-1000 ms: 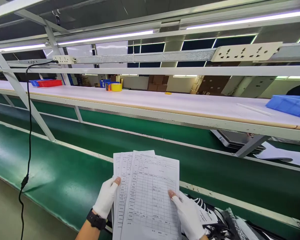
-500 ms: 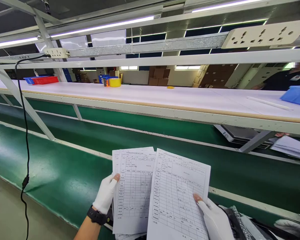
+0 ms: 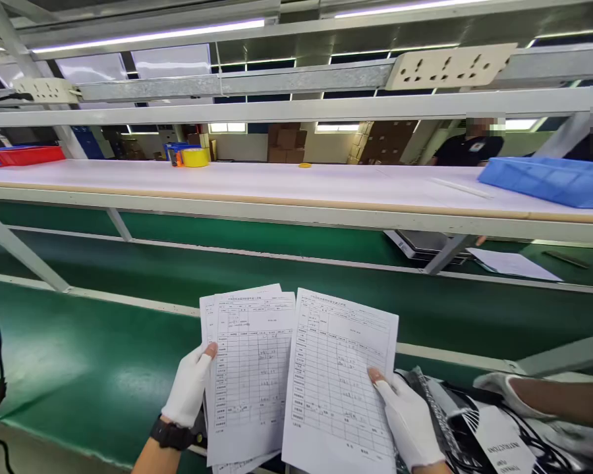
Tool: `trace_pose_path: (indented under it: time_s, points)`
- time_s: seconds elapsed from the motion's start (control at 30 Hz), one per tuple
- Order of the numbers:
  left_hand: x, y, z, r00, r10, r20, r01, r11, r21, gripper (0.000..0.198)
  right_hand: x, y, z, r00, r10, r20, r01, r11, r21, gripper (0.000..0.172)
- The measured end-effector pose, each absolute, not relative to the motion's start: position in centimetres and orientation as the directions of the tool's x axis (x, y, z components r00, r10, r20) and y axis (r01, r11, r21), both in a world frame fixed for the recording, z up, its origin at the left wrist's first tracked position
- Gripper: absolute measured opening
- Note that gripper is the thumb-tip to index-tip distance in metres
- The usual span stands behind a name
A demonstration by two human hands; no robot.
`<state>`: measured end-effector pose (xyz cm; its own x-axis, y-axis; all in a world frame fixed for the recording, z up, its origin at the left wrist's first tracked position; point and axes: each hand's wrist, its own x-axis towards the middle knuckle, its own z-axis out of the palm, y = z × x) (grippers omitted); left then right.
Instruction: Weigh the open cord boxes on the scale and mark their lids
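My left hand (image 3: 188,385), in a white glove with the thumb tip bare, grips a small stack of printed forms (image 3: 250,388) by its left edge. A black watch (image 3: 170,433) is on that wrist. In my right hand (image 3: 408,415), gloved the same way, a single-looking form sheet (image 3: 338,388) is pinched at its right edge. Both papers carry tables with handwritten entries and stand side by side, the right one overlapping the left stack slightly. My fingers behind the papers are hidden.
At lower right lie bagged items with black cables and a leaflet marked INSTRUCTIONS (image 3: 507,441). A co-worker's gloved hand (image 3: 511,394) reaches in there. A white shelf (image 3: 257,181) crosses ahead, holding a blue bin (image 3: 548,179), a red bin (image 3: 27,156) and yellow tape (image 3: 196,157). Green bench surface (image 3: 103,368) lies left.
My view has turned to the right, showing more of the blue bin, the cables and the co-worker's arm. Both hands keep hold of their papers.
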<state>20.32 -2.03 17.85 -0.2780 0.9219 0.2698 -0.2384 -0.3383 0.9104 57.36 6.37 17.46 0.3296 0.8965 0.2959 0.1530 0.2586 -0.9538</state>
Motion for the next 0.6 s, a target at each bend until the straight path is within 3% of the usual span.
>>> trace_pose_path:
  time_s: [0.17,0.33,0.6]
  points:
    - [20.5,-1.7,18.2,-0.293,0.933,0.21,-0.236,-0.283,0.93,0.069,57.5,6.0,17.3,0.293,0.906,0.307,0.103,0.289,-0.952,0.076]
    - [21.1,-1.7,18.8,-0.334,0.938,0.094,-0.265,-0.189,0.946,0.05,57.8,6.2,16.8,0.237,0.886,0.398,0.097,0.386,-0.918,0.074]
    - [21.3,-1.5,18.8,-0.35,0.937,0.008,-0.259,-0.105,0.96,0.048,58.4,6.9,15.8,0.228,0.881,0.413,0.038,0.416,-0.908,0.07]
